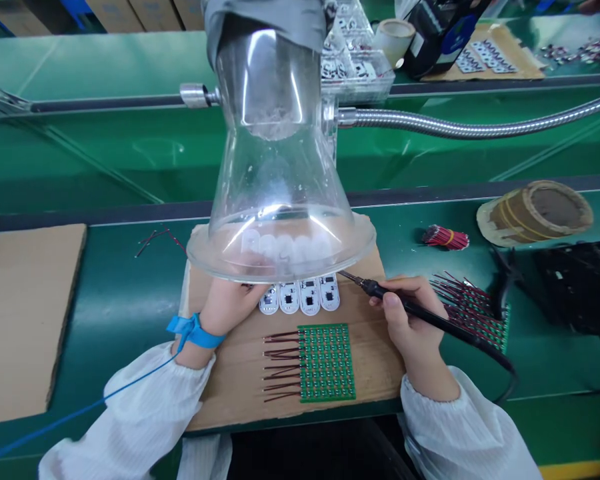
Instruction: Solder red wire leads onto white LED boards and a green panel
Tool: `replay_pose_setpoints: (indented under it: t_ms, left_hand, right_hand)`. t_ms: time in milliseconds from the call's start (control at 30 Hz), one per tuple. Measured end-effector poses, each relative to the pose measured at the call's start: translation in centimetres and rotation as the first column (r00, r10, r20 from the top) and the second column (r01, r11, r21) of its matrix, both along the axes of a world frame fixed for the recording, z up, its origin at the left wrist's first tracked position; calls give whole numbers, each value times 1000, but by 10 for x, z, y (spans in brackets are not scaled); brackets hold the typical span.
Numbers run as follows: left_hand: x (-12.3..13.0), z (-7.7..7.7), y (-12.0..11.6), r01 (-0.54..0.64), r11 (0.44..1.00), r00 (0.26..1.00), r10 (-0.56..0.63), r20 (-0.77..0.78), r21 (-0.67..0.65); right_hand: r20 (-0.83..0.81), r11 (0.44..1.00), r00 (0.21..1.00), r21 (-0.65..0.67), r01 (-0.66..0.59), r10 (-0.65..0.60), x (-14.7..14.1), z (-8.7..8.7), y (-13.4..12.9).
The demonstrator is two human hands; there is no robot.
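My right hand (413,317) is closed round the black handle of a soldering iron (410,307). The iron's tip points left, close to the rim of a clear fume hood (280,173) and beside the row of small white circuit boards (300,297). My left hand (237,297), with a blue wrist strap (203,332), reaches under the hood at the left end of that row; the rim and plastic blur its fingers. Nearer to me, a green circuit board panel (327,363) with dark red wires (281,367) along its left side lies on the cardboard (235,380).
At right are a bundle of red wires (446,238), a second wired green panel (473,313), black-handled pliers (504,280) and a cardboard tube (525,213). Another cardboard sheet (25,320) lies at left. A metal flexible arm (455,125) crosses behind; a parts box (355,60) stands on the shelf.
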State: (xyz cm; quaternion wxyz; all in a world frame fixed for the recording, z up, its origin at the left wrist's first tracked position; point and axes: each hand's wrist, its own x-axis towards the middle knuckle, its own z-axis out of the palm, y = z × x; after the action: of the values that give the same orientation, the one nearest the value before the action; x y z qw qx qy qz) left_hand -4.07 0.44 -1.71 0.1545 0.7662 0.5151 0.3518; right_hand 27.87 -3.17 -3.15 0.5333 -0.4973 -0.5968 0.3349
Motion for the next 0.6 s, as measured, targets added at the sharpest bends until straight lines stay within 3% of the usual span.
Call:
replay_pose_setpoints:
  t_ms: [433, 600]
  left_hand:
    - [2, 1, -1, 8, 1000, 1000, -8, 5, 28]
    - [1, 4, 0, -5, 1000, 1000, 5, 11, 10]
  right_hand:
    - [-69, 998, 996, 25, 66, -64, -2, 1, -1]
    - [-15, 1000, 1000, 13, 13, -13, -2, 0, -1]
